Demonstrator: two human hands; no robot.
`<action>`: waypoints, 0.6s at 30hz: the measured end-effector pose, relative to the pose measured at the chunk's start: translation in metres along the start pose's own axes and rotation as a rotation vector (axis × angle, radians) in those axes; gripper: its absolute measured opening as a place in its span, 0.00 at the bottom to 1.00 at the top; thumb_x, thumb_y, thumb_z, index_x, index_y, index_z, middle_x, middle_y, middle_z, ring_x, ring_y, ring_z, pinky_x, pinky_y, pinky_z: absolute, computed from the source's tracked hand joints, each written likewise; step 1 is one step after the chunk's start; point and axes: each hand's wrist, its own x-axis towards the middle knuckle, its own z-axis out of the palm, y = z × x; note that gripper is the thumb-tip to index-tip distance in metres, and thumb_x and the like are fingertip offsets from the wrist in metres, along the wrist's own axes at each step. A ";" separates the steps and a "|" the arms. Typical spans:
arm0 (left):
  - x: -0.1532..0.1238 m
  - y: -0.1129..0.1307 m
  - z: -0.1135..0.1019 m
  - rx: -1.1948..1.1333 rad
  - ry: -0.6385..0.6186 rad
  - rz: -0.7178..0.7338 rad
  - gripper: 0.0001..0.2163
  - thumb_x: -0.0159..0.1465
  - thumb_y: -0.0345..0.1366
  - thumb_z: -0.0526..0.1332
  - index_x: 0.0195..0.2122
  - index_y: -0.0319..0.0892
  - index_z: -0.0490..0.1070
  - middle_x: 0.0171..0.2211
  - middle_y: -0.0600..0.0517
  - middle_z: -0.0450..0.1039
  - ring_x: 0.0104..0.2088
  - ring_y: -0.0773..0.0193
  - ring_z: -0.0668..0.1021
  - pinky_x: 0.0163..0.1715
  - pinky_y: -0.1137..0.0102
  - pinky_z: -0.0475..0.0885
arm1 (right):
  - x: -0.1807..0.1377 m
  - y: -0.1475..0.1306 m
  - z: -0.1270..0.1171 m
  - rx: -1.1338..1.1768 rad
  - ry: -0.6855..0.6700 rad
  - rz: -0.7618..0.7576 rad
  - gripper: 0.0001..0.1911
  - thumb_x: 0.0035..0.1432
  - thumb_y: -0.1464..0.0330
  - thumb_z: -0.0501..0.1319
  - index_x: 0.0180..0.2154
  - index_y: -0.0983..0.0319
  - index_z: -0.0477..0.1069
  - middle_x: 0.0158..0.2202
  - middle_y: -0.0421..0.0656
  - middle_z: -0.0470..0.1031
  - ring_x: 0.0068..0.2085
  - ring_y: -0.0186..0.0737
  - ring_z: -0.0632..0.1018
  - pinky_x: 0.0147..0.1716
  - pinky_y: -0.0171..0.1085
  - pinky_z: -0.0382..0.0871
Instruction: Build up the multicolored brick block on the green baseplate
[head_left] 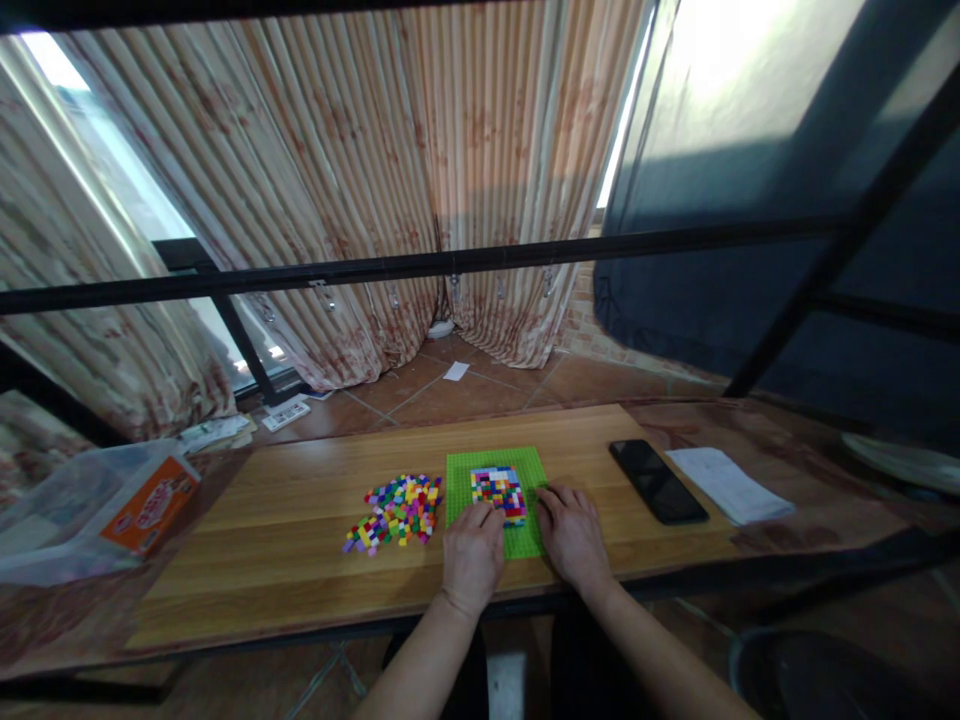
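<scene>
A green baseplate point(534, 462) lies on the wooden board in front of me, with a block of many-coloured toy bricks point(499, 490) built up on its middle. My left hand point(474, 552) is over the plate's lower left part, its fingers closed at the near edge of the bricks. Whatever is between those fingertips is hidden. Along the plate's right edge rests my right hand point(574, 530), fingers loosely stretched and the tips touching the green surface. Left of the plate spreads a pile of loose small bricks point(397, 512) in mixed colours.
A black phone point(657, 481) and white papers point(727, 484) lie to the right. At the far left stands a clear plastic bin point(75, 500) with an orange label. A dark metal bar point(375, 266) crosses beyond the wooden board point(247, 560), in front of the curtains point(337, 150).
</scene>
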 end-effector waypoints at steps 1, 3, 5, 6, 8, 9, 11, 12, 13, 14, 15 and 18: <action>0.001 0.000 0.000 0.011 -0.006 0.012 0.10 0.65 0.31 0.52 0.33 0.44 0.73 0.33 0.50 0.73 0.36 0.62 0.74 0.35 0.69 0.68 | 0.000 0.000 0.000 -0.006 -0.002 0.000 0.15 0.62 0.67 0.51 0.47 0.57 0.71 0.47 0.45 0.72 0.47 0.44 0.69 0.47 0.42 0.59; 0.001 0.000 0.000 0.032 -0.006 0.038 0.11 0.65 0.30 0.52 0.31 0.43 0.72 0.31 0.50 0.72 0.34 0.63 0.73 0.34 0.70 0.68 | 0.000 0.001 0.002 -0.019 -0.008 -0.006 0.15 0.62 0.67 0.51 0.47 0.57 0.71 0.47 0.45 0.72 0.47 0.44 0.69 0.47 0.41 0.59; 0.002 0.001 0.000 0.059 0.001 0.066 0.10 0.64 0.29 0.52 0.29 0.43 0.71 0.30 0.50 0.72 0.33 0.64 0.73 0.33 0.70 0.68 | 0.000 0.003 0.003 -0.034 -0.008 -0.012 0.15 0.62 0.66 0.51 0.47 0.58 0.71 0.47 0.45 0.72 0.47 0.44 0.69 0.47 0.41 0.59; 0.002 0.001 0.000 0.077 0.005 0.076 0.10 0.64 0.28 0.52 0.29 0.43 0.71 0.30 0.50 0.71 0.32 0.64 0.73 0.32 0.70 0.68 | 0.000 0.004 0.004 -0.040 -0.004 -0.016 0.15 0.62 0.66 0.51 0.47 0.58 0.71 0.47 0.45 0.72 0.47 0.45 0.68 0.47 0.41 0.59; 0.003 0.002 -0.001 0.110 0.008 0.085 0.09 0.63 0.27 0.53 0.28 0.43 0.71 0.30 0.51 0.71 0.32 0.64 0.73 0.31 0.71 0.68 | -0.001 0.006 0.006 -0.043 0.004 -0.033 0.16 0.62 0.66 0.51 0.47 0.59 0.72 0.47 0.46 0.72 0.47 0.45 0.68 0.47 0.41 0.59; 0.003 0.003 -0.001 0.121 0.008 0.081 0.09 0.62 0.27 0.54 0.28 0.43 0.70 0.30 0.51 0.71 0.32 0.64 0.73 0.31 0.70 0.68 | -0.001 0.006 0.007 -0.042 0.008 -0.042 0.16 0.62 0.67 0.51 0.47 0.59 0.72 0.46 0.46 0.72 0.47 0.45 0.68 0.47 0.41 0.59; 0.003 0.004 -0.003 0.115 0.005 0.064 0.08 0.62 0.26 0.54 0.30 0.43 0.71 0.30 0.51 0.72 0.33 0.63 0.74 0.32 0.70 0.70 | -0.001 0.008 0.009 -0.039 0.015 -0.060 0.16 0.62 0.67 0.51 0.47 0.59 0.72 0.46 0.46 0.72 0.47 0.44 0.69 0.46 0.41 0.59; 0.002 0.004 -0.004 0.093 0.007 0.052 0.08 0.62 0.26 0.54 0.32 0.44 0.71 0.31 0.51 0.72 0.34 0.63 0.74 0.33 0.70 0.70 | -0.001 0.008 0.009 -0.040 0.019 -0.065 0.15 0.62 0.67 0.51 0.47 0.59 0.72 0.46 0.46 0.73 0.46 0.44 0.69 0.46 0.41 0.59; 0.000 0.005 -0.007 0.060 0.016 0.037 0.09 0.62 0.26 0.54 0.35 0.44 0.71 0.33 0.51 0.73 0.35 0.62 0.75 0.34 0.69 0.71 | -0.001 0.008 0.009 -0.042 0.024 -0.065 0.15 0.61 0.67 0.51 0.46 0.59 0.72 0.46 0.46 0.73 0.46 0.44 0.69 0.46 0.41 0.59; -0.003 0.005 -0.012 0.016 0.032 0.015 0.10 0.62 0.26 0.54 0.40 0.44 0.71 0.35 0.51 0.74 0.37 0.62 0.75 0.36 0.69 0.72 | -0.001 0.008 0.009 -0.044 0.027 -0.066 0.15 0.62 0.67 0.51 0.46 0.59 0.72 0.45 0.46 0.73 0.46 0.44 0.69 0.45 0.41 0.59; -0.006 0.006 -0.019 -0.036 0.060 -0.011 0.12 0.62 0.26 0.54 0.44 0.45 0.70 0.38 0.51 0.74 0.40 0.62 0.75 0.38 0.68 0.73 | -0.001 0.007 0.008 -0.045 0.029 -0.067 0.15 0.62 0.67 0.51 0.46 0.59 0.72 0.45 0.46 0.73 0.45 0.44 0.69 0.45 0.41 0.59; -0.023 0.011 -0.054 -0.201 0.208 -0.118 0.13 0.62 0.28 0.56 0.47 0.45 0.69 0.41 0.50 0.74 0.42 0.62 0.76 0.40 0.67 0.73 | -0.002 0.005 0.005 -0.039 0.028 -0.065 0.15 0.62 0.66 0.50 0.46 0.59 0.72 0.45 0.45 0.73 0.45 0.44 0.69 0.46 0.41 0.59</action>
